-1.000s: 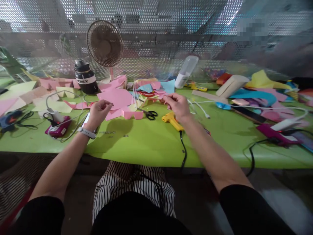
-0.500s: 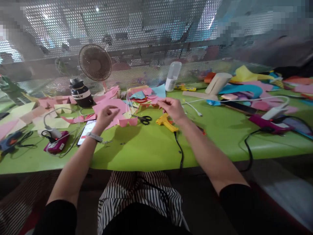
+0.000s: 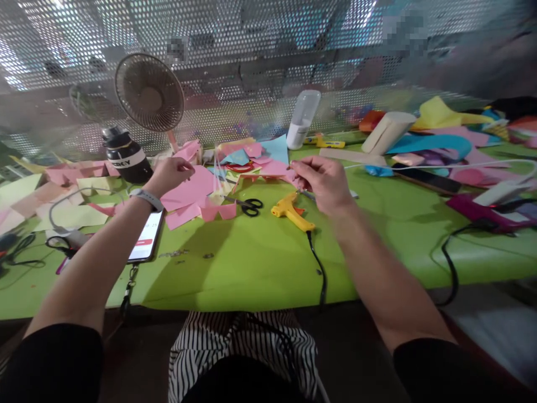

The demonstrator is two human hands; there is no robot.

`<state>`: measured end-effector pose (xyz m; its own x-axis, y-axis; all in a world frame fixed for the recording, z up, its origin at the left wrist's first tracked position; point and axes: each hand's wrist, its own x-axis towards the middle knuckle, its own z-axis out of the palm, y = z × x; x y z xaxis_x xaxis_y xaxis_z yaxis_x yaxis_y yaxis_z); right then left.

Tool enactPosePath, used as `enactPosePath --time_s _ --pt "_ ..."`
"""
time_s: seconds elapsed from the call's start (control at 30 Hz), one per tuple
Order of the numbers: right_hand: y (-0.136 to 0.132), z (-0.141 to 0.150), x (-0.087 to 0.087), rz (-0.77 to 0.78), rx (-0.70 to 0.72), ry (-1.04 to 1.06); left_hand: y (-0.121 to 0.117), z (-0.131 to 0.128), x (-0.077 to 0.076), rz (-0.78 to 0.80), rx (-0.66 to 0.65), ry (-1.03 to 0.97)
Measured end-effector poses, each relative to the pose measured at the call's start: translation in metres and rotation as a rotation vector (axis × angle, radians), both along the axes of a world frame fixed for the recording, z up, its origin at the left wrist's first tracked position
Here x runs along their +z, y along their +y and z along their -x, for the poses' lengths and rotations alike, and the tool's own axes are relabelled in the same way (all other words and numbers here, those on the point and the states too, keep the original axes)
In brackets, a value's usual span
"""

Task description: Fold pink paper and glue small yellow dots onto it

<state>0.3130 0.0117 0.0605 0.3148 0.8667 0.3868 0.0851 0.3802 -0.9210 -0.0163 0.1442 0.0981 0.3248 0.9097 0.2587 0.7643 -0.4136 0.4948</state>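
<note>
My left hand (image 3: 170,172) hovers over the pink paper (image 3: 189,189) with its fingers curled in a pinch; what it holds is too small to make out. My right hand (image 3: 323,182) is raised above the yellow glue gun (image 3: 290,210), fingers pinched together on something thin I cannot name. Faint clear strands run down between the two hands near the pile of paper cut-outs (image 3: 251,157). Black scissors (image 3: 249,205) lie on the green table (image 3: 260,257) between my hands.
A small fan (image 3: 149,93) and a black flask (image 3: 126,157) stand at the back left. A phone (image 3: 145,242) lies by my left forearm. A white bottle (image 3: 302,117), coloured papers (image 3: 436,146), cables and a purple device (image 3: 482,215) crowd the right.
Both hands have lifted and moved slightly apart while keeping their pinches. The camera has shifted, so the phone by my left forearm now shows more fully.
</note>
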Motion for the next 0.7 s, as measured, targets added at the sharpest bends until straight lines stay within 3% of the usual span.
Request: enactPosePath --time_s 0.17,0.4,0.57,0.7 --pt "0.001 0.001 -0.001 0.058 0.036 -0.039 0.036 -0.049 -0.004 -0.073 -0.093 0.185" --pt "-0.002 -0.004 0.003 0.093 0.026 -0.127 0.077 -0.144 -0.019 -0.070 -0.271 0.337" --pt "-0.006 -0.001 0.009 0.106 0.023 -0.179 0.092 -0.198 -0.040 -0.049 -0.331 0.420" --pt "-0.009 0.001 0.009 0.088 0.042 -0.227 0.095 -0.218 -0.050 -0.053 -0.330 0.432"
